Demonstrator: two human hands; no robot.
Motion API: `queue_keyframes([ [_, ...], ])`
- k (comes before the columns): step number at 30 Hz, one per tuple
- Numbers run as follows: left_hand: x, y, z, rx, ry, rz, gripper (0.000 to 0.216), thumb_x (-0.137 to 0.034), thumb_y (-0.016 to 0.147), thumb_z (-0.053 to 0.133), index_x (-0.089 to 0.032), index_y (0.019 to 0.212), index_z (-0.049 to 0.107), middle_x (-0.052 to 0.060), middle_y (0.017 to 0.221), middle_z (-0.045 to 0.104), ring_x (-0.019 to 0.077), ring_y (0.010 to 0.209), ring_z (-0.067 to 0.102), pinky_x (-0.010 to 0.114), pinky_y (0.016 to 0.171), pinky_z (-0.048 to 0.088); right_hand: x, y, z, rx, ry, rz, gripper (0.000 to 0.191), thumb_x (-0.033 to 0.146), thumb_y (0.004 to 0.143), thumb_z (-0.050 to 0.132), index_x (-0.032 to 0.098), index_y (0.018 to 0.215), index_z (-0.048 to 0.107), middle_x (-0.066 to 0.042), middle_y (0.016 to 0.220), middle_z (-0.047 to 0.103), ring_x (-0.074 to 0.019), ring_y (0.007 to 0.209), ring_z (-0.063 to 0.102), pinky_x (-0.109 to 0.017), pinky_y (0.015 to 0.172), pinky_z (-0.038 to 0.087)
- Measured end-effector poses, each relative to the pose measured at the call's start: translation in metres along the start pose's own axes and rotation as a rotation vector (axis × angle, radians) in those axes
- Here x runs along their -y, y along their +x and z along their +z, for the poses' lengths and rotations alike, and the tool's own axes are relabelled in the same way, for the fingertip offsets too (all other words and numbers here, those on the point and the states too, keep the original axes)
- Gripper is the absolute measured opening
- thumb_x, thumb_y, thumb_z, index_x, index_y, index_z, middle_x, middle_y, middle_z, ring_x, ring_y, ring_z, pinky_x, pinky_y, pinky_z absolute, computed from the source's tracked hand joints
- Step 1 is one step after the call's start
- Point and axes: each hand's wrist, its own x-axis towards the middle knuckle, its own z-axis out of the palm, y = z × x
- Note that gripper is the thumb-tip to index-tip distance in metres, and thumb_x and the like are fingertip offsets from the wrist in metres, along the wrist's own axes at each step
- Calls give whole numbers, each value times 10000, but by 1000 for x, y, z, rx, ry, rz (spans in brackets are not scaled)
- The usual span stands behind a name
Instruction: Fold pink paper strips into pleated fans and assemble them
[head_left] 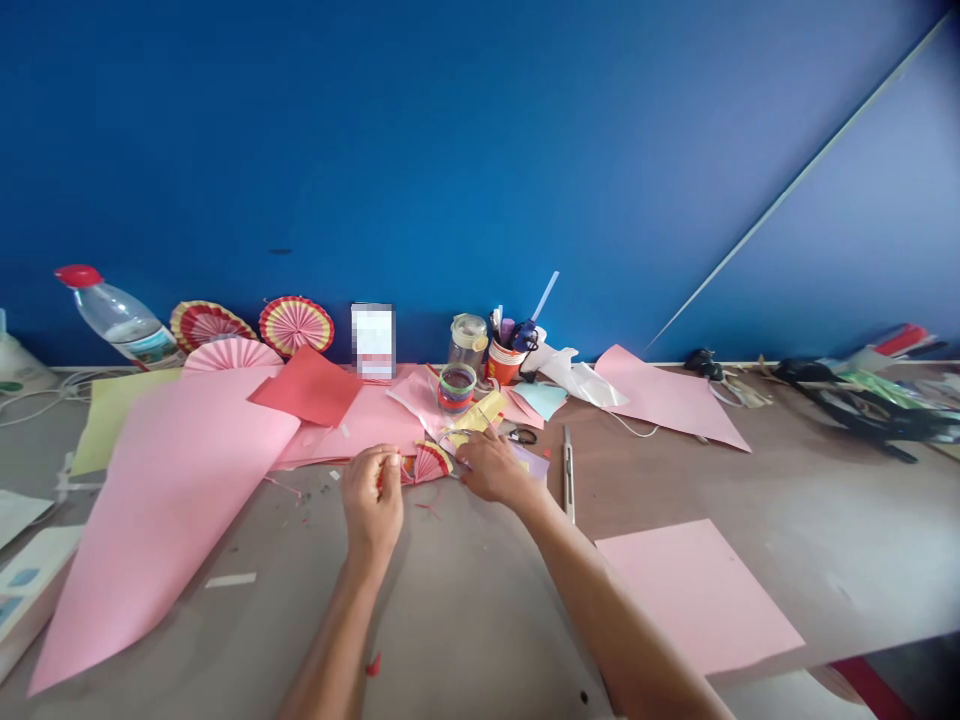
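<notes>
My left hand [373, 495] is closed in a pinch on a small pleated paper fan [433, 461], pink with a yellow and red edge. The fan sticks out to the right of my fingers, just above the table. My right hand [499, 468] reaches in from the right, its fingers apart and bent downward. It lies beside a yellow paper piece [484, 410] and close to the dark handles of scissors [523, 436]. Its fingertips are partly hidden, and I see nothing held in them. A purple paper [534, 462] lies partly under this hand.
Rolls of tape [457, 388], a clear jar [468, 340] and a pen cup [504, 362] stand ahead. A utility knife [568, 475] lies right of my hands. A large pink sheet [180, 480], red paper [309, 386], finished fans [297, 325] and a bottle [120, 315] are left.
</notes>
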Motion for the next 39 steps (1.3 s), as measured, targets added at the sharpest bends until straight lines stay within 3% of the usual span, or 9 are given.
queue_keyframes([
  [6,-2,-1,-1,9,-21,-33,151,-246,883,446,-185,834,575,63,864,654,176,857,607,328,820,471,3,-9,-3,-59,-61,-96,148,92,725,555,176,766,671,-108,902,608,-267,953,501,-402,816,372],
  [11,-8,-2,0,18,3,-28,175,-283,891,439,-185,932,578,84,953,644,187,929,592,356,861,467,-10,-13,-34,-201,406,-53,87,174,755,544,186,748,629,-42,884,629,-180,834,542,-338,775,397],
  [16,-14,-12,11,220,43,82,506,-340,819,571,-182,1279,432,138,1274,521,270,1225,440,467,1035,342,-12,-19,-50,-42,836,-7,122,272,789,530,173,784,602,0,735,652,-101,575,486,-229,554,365],
  [20,-14,-20,21,374,88,16,666,-372,777,618,-193,1353,337,142,1345,468,326,1309,334,539,1065,264,-4,-24,-48,22,1055,-7,127,299,796,555,174,783,571,12,638,626,-101,557,482,-224,536,351],
  [25,-9,-21,29,333,28,-161,635,-330,776,604,-187,1336,344,157,1288,508,310,1199,463,531,988,362,1,-23,-44,49,1344,-67,219,395,774,616,189,793,546,11,622,594,-128,620,524,-257,612,387],
  [28,-5,-20,28,277,-47,-216,557,-291,803,556,-180,1312,360,118,1118,602,258,1052,560,478,908,439,2,-20,-42,67,1490,-128,252,424,757,641,198,794,537,16,613,560,-142,624,521,-294,656,400],
  [31,-4,-17,23,222,-53,-219,365,-277,858,462,-185,1211,454,71,946,632,213,915,594,433,859,465,5,-17,-42,38,1539,-184,220,395,763,642,199,787,544,11,627,546,-142,633,504,-294,656,394],
  [33,-3,-15,20,211,-49,-190,298,-309,864,467,-195,1136,506,76,975,624,210,936,586,412,864,465,5,-16,-42,4,1525,-204,183,355,755,642,200,793,553,3,654,549,-149,659,506,-293,660,396],
  [39,-6,-13,22,301,88,-83,495,-273,806,539,-208,1289,456,124,1161,565,265,1093,521,440,918,429,-1,-9,-38,-123,1456,-221,128,282,730,623,204,802,551,-5,710,572,-150,677,514,-290,670,405],
])
